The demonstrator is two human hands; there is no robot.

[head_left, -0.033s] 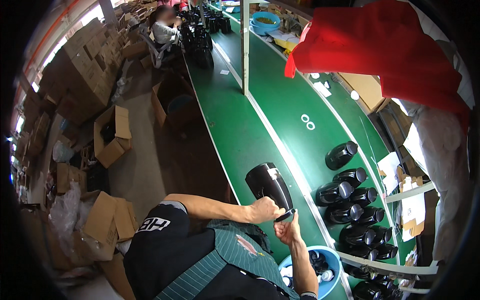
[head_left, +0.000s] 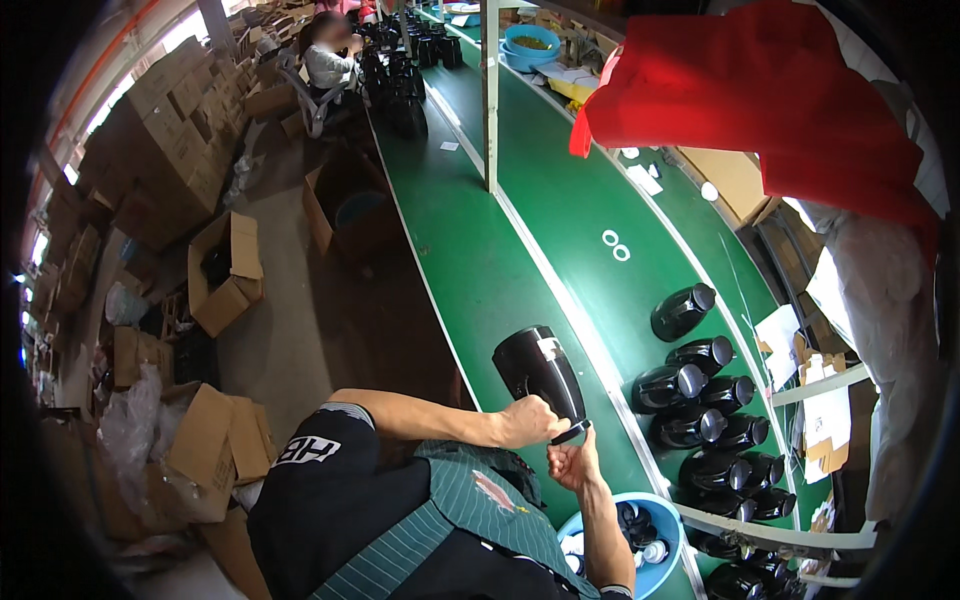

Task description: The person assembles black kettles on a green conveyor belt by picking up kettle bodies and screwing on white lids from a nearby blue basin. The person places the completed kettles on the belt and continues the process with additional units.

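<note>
A glossy black jug (head_left: 538,372) with a pale label lies tilted on the green bench, its wide end away from me and its narrow end toward my hands. My left hand (head_left: 530,422) is closed at the narrow end, fingers curled against the rim. Just below and to the right, my right hand (head_left: 573,462) pinches the edge of that end, thumb raised and other fingers curled in. What sits between the fingertips is too small to make out. Beside my right forearm stands a light blue basin (head_left: 672,540) holding black and white parts.
Several similar black jugs (head_left: 683,312) stand along the right side of the green bench (head_left: 470,255). Two white rings (head_left: 616,245) lie farther up. A metal post (head_left: 491,120) rises from the bench, and red cloth (head_left: 740,100) hangs at right. Cardboard boxes (head_left: 225,270) crowd the left floor; a person (head_left: 330,65) sits beyond.
</note>
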